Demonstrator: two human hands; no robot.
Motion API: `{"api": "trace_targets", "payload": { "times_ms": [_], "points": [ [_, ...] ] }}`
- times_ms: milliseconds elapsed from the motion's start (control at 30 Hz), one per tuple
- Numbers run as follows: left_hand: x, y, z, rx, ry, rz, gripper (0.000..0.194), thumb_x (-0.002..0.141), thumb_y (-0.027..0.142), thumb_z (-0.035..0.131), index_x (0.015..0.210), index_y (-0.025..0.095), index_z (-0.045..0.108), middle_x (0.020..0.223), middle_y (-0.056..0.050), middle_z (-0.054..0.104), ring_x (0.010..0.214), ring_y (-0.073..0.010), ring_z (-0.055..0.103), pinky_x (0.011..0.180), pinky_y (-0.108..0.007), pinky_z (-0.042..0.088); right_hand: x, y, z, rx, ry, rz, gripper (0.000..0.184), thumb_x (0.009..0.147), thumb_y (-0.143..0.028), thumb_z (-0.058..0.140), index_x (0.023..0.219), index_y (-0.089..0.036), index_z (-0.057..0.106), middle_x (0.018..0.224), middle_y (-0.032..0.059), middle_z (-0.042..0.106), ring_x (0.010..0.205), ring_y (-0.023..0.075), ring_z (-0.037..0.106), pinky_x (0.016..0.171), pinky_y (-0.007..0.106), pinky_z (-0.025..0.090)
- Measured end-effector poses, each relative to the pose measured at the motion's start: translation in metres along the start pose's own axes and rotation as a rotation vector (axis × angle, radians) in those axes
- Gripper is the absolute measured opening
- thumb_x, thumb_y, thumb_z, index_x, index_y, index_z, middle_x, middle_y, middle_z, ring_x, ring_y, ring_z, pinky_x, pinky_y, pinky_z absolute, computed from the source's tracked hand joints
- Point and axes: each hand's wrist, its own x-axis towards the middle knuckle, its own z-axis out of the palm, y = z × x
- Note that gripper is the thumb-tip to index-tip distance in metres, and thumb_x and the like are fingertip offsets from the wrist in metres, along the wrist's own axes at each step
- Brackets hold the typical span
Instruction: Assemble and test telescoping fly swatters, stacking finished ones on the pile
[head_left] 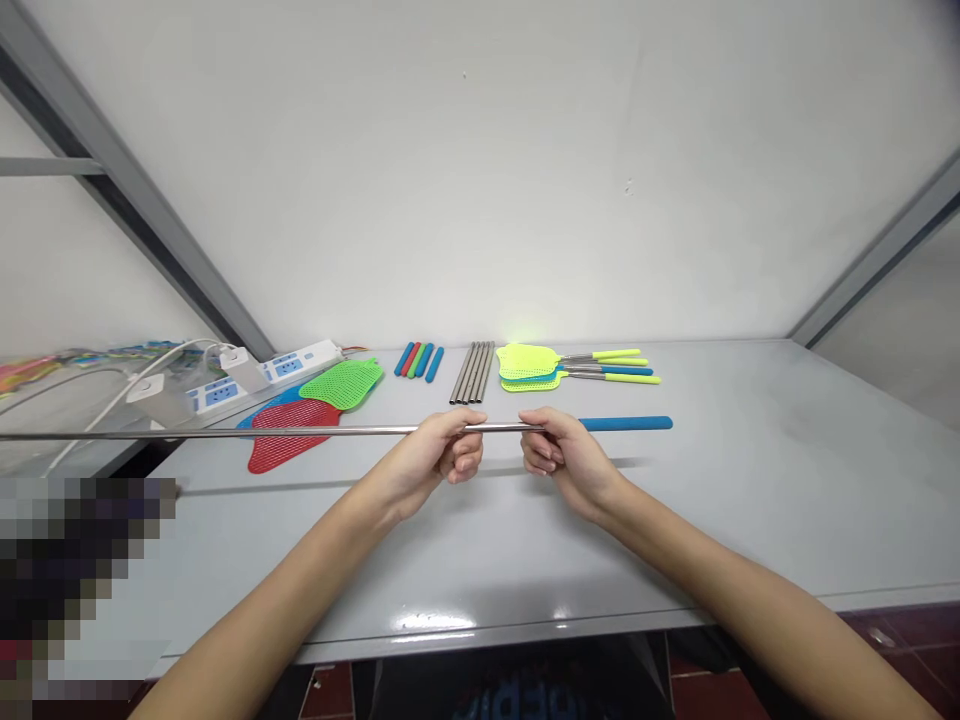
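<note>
A long, thin telescopic rod (367,431) is held level above the table, pulled out far past the left edge of the view. Its blue handle grip (630,424) points right. My left hand (448,450) pinches the metal shaft between thumb and curled fingers. A short way to the right, my right hand (559,452) closes around the shaft just beside the blue grip. Beneath the rod on the left lie a red fly swatter head (289,450), a green swatter head (343,384) and a blue one partly covered by them.
Several coloured handle grips (418,361), several short metal rods (472,372) and a stack of fly swatters (529,362) line the back of the grey table (750,470). Power strips (262,378) with plugs and cables sit at the left, beside plastic bags. A wall rises behind.
</note>
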Motion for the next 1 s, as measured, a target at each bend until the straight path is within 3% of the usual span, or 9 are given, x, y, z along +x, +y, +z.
{"api": "trace_targets", "payload": {
  "times_ms": [200, 633, 1000],
  "points": [
    [-0.002, 0.007, -0.002, -0.028, 0.007, -0.028, 0.036, 0.076, 0.030, 0.040, 0.045, 0.018, 0.023, 0.039, 0.006, 0.024, 0.036, -0.0059, 0.023, 0.042, -0.022, 0.022, -0.001, -0.009, -0.001, 0.000, 0.026, -0.033, 0.037, 0.069, -0.021, 0.049, 0.040, -0.018, 0.026, 0.037, -0.0070, 0.018, 0.038, 0.0062, 0.016, 0.042, 0.025, 0.018],
    [-0.002, 0.007, -0.015, 0.038, -0.035, 0.048, 0.036, 0.077, 0.032, 0.039, 0.048, 0.018, 0.022, 0.040, 0.006, 0.025, 0.039, -0.0063, 0.020, 0.048, -0.022, 0.029, -0.002, -0.018, -0.005, -0.016, 0.062, -0.080, 0.036, 0.068, -0.018, 0.049, 0.041, -0.018, 0.024, 0.038, -0.0070, 0.016, 0.040, 0.0063, 0.016, 0.042, 0.025, 0.017],
    [-0.004, 0.012, -0.016, 0.016, -0.033, 0.073, 0.037, 0.077, 0.030, 0.041, 0.047, 0.018, 0.022, 0.038, 0.006, 0.024, 0.037, -0.0058, 0.020, 0.048, -0.022, 0.032, -0.003, -0.024, -0.008, -0.029, 0.092, -0.081, 0.036, 0.066, -0.019, 0.050, 0.043, -0.018, 0.023, 0.040, -0.0064, 0.016, 0.040, 0.0067, 0.015, 0.041, 0.025, 0.018]
  ]
}}
